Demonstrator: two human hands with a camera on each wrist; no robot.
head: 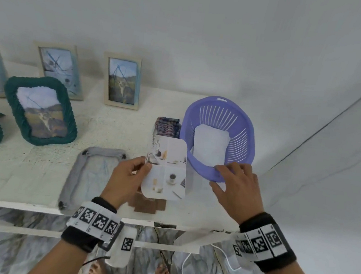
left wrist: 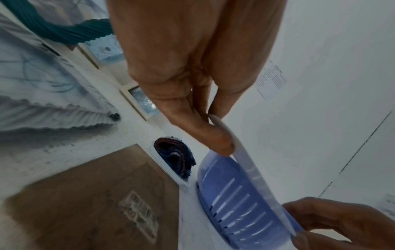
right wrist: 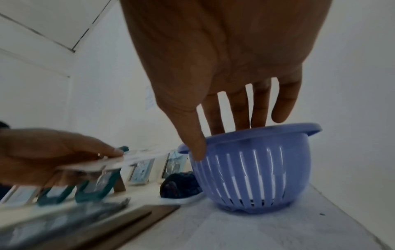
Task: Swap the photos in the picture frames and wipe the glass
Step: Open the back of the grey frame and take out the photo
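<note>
Looks like a room in a home, set up plainly. Shown by a white rough-surfaced desk [head: 113,127] against bare white walls, a row of standing picture frames with pale wooden borders [head: 123,80] and teal ruffled fabric borders [head: 41,109], a lilac slotted plastic basket [head: 241,112] holding folded white cloth, and a folded dark patterned rag [head: 167,126]. Below the desk edge, grey-veined marble floor tiles [head: 4,252] and bare feet [head: 94,271].
</note>
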